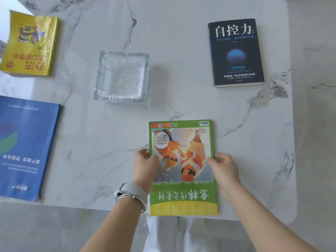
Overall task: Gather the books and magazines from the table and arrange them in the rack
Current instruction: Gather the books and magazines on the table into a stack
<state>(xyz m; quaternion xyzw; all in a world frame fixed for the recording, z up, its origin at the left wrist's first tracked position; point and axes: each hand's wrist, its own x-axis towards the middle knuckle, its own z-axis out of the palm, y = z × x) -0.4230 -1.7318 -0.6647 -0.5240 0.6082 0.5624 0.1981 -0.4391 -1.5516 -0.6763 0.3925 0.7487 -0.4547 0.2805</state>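
So I'm looking down at the marble counter (181, 42) and taking the glass ashtray (122, 78) in the middle as my landmark. Biggest thing is the blue book (25, 148), down-left of the ashtray and running off the edge of view. Then the green magazine (182, 168), down-right of it at the near edge, its bottom end about level with the counter's lip. The black book (236, 52) sits right of the ashtray, well apart; the yellow book (31, 44) is off to its upper left. No rack in view.

Both my hands are on the magazine: left hand (145, 168) pinching its left edge, right hand (224, 169) pinching the right edge, thumbs on the cover.

What worries me: it's thin and floppy, so lifted by the side edges it could sag or slide out, probably over the near lip. A wide swing could also clip the ashtray.
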